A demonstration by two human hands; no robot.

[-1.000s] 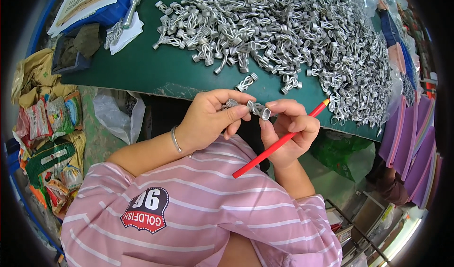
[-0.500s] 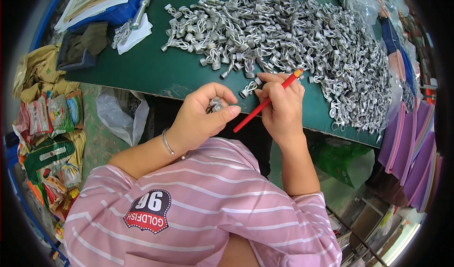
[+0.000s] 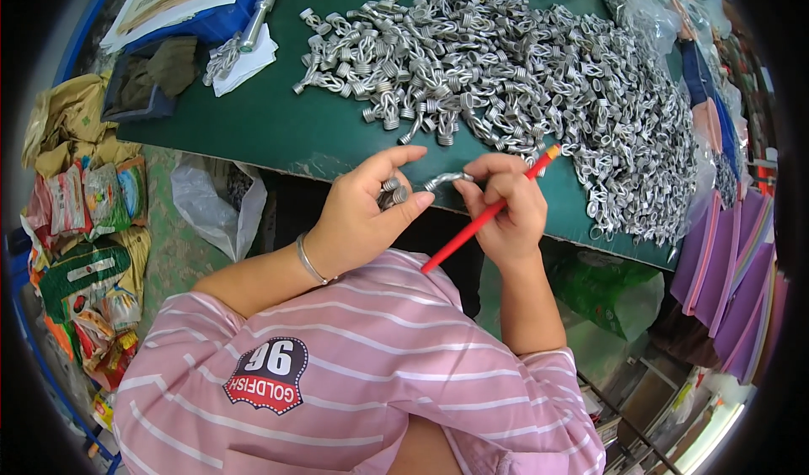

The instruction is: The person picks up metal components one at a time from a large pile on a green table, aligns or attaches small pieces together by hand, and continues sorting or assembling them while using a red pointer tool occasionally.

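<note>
Gripping small stiff grey metal coiled fittings (image 3: 393,195) in the left hand (image 3: 362,214), pinching a curved metal piece (image 3: 447,178) and red pencil (image 3: 487,214) with the right hand (image 3: 506,210); likely hard, light, slippery.

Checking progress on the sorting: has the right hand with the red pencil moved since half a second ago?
Yes. The right hand with the red pencil has drawn back from the heap of metal parts toward the near table edge, meeting the left hand.

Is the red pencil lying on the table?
No, the right hand holds the red pencil in the air, just in front of the green table edge.
</note>
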